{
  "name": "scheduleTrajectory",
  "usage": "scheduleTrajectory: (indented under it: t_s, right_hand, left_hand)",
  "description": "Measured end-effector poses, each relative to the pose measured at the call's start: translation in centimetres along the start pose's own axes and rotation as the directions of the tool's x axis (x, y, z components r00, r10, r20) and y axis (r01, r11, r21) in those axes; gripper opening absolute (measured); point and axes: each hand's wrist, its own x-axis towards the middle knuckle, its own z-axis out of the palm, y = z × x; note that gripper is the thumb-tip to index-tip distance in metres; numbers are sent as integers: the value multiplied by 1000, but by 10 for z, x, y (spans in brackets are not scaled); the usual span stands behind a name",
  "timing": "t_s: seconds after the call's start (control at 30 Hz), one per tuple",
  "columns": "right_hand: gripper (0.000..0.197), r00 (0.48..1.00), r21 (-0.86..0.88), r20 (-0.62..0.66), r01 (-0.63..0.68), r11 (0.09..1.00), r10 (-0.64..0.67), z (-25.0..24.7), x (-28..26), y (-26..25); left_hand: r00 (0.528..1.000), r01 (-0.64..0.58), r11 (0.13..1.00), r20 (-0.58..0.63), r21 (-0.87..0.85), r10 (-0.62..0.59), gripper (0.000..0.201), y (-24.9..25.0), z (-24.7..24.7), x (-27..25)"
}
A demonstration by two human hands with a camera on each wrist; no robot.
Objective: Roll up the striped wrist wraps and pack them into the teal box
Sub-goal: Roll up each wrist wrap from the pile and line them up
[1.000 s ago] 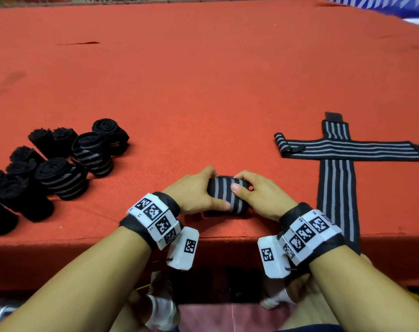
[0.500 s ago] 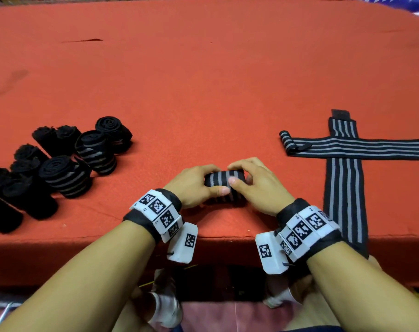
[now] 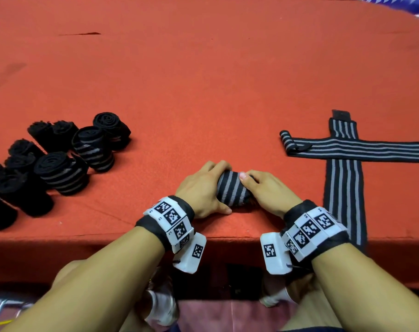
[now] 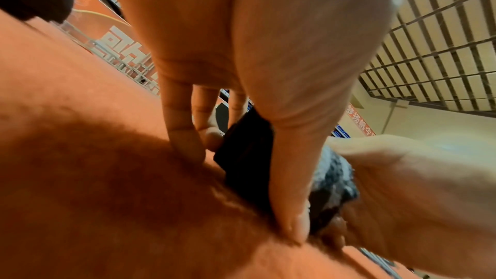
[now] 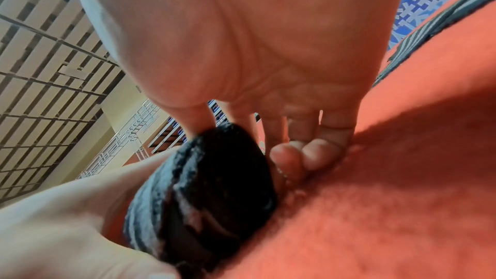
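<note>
Near the table's front edge, the left hand point(image 3: 200, 192) and the right hand point(image 3: 268, 191) both curl around the rolled striped wrist wrap point(image 3: 231, 190). The rolling step looks almost finished. Next, it needs setting aside; no teal box is visible.

No text can be read.

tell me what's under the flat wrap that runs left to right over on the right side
A second flat striped wrap lies under the crosswise wrap, forming a cross on the red table cover. Its black end tab pokes out beyond; its near end hangs over the table edge. The crossing patch is covered.
</note>
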Motion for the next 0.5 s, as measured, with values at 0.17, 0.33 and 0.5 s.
scheduleTrajectory:
  t_s: [0.17, 0.33, 0.5]
  right_hand:
    - [53, 1000, 9, 7, -10, 1000, 10, 3, 5, 0]
    - [51, 1000, 278, 2, 21, 960, -23, 7, -1, -5]
    - [28, 986, 468, -44, 165, 868, -163, 13, -3, -24]
  left_hand:
    - [996, 62, 998, 70, 23, -63, 74, -2, -9, 2]
    - [977, 209, 936, 89, -284, -192, 60, -14, -10, -3]
    - [977, 196, 717, 67, -669, -205, 73, -24, -19, -14]
